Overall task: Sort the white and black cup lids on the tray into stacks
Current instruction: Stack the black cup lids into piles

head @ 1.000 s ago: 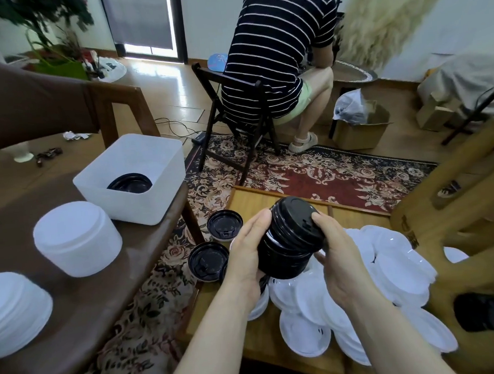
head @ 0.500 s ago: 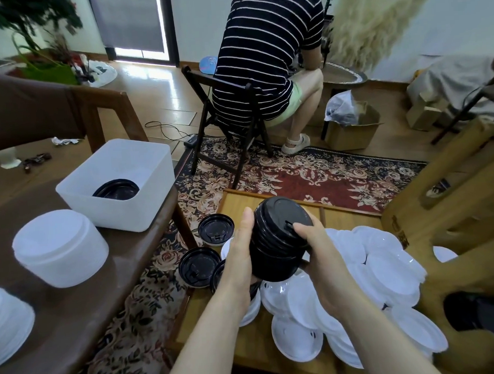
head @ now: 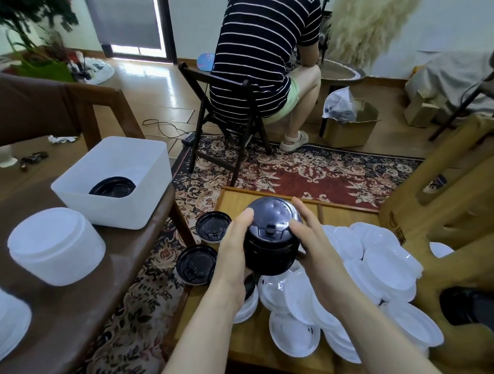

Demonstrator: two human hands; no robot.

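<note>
Glossy black lid stack gripped over wooden tray, frame centre.
Wooden tray heaped with smooth white lids; ribbed round black lid stack clamped between left hand and right hand, fingers curled around sides.

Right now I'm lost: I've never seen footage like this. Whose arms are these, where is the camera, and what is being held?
There is no machine here. One camera sits on a person's head, looking down at their own bare arms. The left hand and right hand hold a stack of black lids between them, one on each side, above a wooden tray. Loose white lids lie heaped on the tray. On the brown table at left stands a white bin containing black lids, beside a white lid stack.
</note>
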